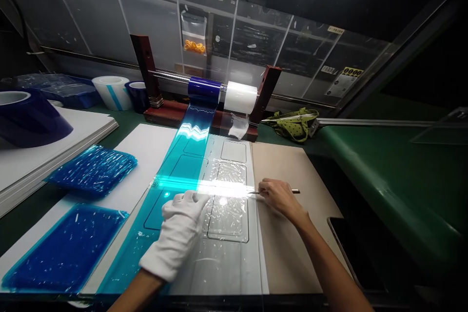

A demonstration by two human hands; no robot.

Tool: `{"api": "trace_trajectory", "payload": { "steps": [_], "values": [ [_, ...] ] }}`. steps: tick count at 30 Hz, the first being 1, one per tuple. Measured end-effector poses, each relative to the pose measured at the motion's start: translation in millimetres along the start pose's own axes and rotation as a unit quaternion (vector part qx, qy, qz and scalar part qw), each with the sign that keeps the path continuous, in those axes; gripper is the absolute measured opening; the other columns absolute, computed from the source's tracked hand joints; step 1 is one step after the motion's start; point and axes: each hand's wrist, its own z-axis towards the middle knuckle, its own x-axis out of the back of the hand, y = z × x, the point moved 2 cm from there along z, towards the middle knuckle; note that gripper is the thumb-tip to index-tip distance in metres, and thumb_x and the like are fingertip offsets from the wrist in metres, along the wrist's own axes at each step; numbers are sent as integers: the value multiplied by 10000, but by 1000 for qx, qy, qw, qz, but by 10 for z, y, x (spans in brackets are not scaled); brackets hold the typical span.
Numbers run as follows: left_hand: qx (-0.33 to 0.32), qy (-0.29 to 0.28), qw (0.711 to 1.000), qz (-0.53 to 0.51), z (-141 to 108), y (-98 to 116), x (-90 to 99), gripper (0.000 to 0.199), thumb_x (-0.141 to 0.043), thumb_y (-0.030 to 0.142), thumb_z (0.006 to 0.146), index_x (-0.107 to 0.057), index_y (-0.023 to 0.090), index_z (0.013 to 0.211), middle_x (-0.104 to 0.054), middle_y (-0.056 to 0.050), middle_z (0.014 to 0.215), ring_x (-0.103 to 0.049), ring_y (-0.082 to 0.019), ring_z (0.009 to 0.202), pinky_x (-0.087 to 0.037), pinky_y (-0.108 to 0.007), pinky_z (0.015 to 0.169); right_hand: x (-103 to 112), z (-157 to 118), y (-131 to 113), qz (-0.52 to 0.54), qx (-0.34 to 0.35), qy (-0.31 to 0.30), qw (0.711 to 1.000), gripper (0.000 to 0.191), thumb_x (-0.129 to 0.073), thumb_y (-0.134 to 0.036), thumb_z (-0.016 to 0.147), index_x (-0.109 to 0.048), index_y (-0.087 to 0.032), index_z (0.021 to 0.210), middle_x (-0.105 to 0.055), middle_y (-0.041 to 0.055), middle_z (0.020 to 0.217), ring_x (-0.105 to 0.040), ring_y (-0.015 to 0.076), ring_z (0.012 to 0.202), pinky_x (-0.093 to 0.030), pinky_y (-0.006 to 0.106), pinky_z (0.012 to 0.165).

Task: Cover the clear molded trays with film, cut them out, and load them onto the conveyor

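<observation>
My left hand (185, 224), in a white glove, rests on the sheet at the right edge of a blue film strip (197, 151). Its fingers are curled and closed; their tips are hidden, so I cannot make out what they grip. My bare right hand (278, 197) is closed around a slim craft knife (295, 191), its thin tip pointing left at the sheet's right side. Between the hands lies a bubbled clear film piece (228, 214) over black rounded outlines. The blue strip runs down from a dark blue film roll (204, 88) on a rod.
A white roll (240, 97) shares the wooden stand (166, 112). Blue film pieces (66, 246) lie left, near a paper stack (91, 129) bearing a large blue roll (32, 122). A phone (353, 253) lies right, on brown board (285, 165). A green pouch (292, 124) sits behind.
</observation>
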Motion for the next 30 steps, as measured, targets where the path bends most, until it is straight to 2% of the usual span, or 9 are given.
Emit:
{"api": "trace_trajectory", "payload": {
  "steps": [5, 9, 11, 13, 17, 21, 24, 27, 30],
  "values": [
    [-54, 38, 986, 156, -529, 89, 130, 375, -511, 412, 868, -601, 293, 1212, -570, -135, 1075, -532, -314, 934, -415, -447, 735, 97, -340, 186, 11, -64, 3, 998, 201, -510, -116, 861, -676, -197, 782, -709, 49, 854, -636, 195, 739, -285, 273, 567],
    [-163, 105, 941, 276, -1071, -38, -33, 843, -732, 657, 526, -576, 273, 1261, -554, -136, 1073, -529, -312, 917, -405, -465, 791, 67, -755, 183, 73, -99, -4, 992, 118, -533, -226, 881, -651, -224, 874, -715, 21, 918, -655, 210, 828, -373, 276, 631],
    [-208, 122, 937, 253, -1277, -124, -149, 891, -760, 668, 451, -609, 230, 1212, -563, -124, 1033, -535, -289, 917, -398, -464, 840, 12, -959, 128, 108, -114, -12, 988, 114, -531, -265, 888, -640, -235, 903, -716, 11, 924, -658, 206, 850, -409, 278, 666],
    [-238, 154, 925, 252, -1393, -185, -233, 777, -770, 607, 511, -630, 213, 1166, -578, -118, 996, -542, -270, 901, -402, -437, 835, -51, -1132, 45, 139, -124, -19, 982, 119, -530, -288, 889, -637, -240, 910, -716, 7, 917, -659, 202, 848, -432, 282, 691],
    [-261, 221, 898, 275, -1423, -219, -269, 476, -730, 408, 685, -639, 238, 1120, -610, -105, 964, -568, -247, 890, -413, -398, 811, -132, -1372, -144, 187, -125, -28, 974, 120, -526, -300, 888, -631, -242, 890, -710, -3, 907, -656, 183, 840, -453, 276, 715],
    [-256, 216, 905, 263, -1446, -221, -245, 514, -710, 379, 736, -582, 306, 1228, -622, -76, 971, -586, -233, 919, -430, -390, 838, -139, -1538, -271, 236, -137, -23, 962, 148, -502, -309, 895, -627, -229, 884, -700, 9, 903, -647, 187, 833, -458, 292, 729],
    [-257, 254, 889, 281, -1478, -207, -206, 556, -714, 416, 745, -551, 351, 1273, -608, -73, 945, -593, -222, 869, -442, -364, 761, -148, -1642, -331, 285, -147, -27, 947, 172, -503, -334, 892, -632, -221, 905, -698, 30, 933, -644, 206, 868, -463, 308, 753],
    [-261, 303, 876, 270, -1408, -174, -110, 472, -733, 399, 746, -599, 388, 1198, -583, -63, 940, -592, -188, 817, -430, -333, 719, -166, -1722, -375, 309, -159, -31, 937, 196, -505, -358, 888, -638, -219, 928, -697, 44, 969, -638, 219, 921, -469, 312, 768],
    [-326, 300, 870, 214, -1288, -112, 9, 379, -759, 231, 740, -655, 424, 1049, -575, -20, 967, -588, -142, 823, -408, -329, 780, -185, -1757, -402, 315, -167, -29, 934, 210, -501, -370, 888, -641, -219, 931, -697, 44, 963, -637, 220, 921, -472, 311, 758]
  ]
}}
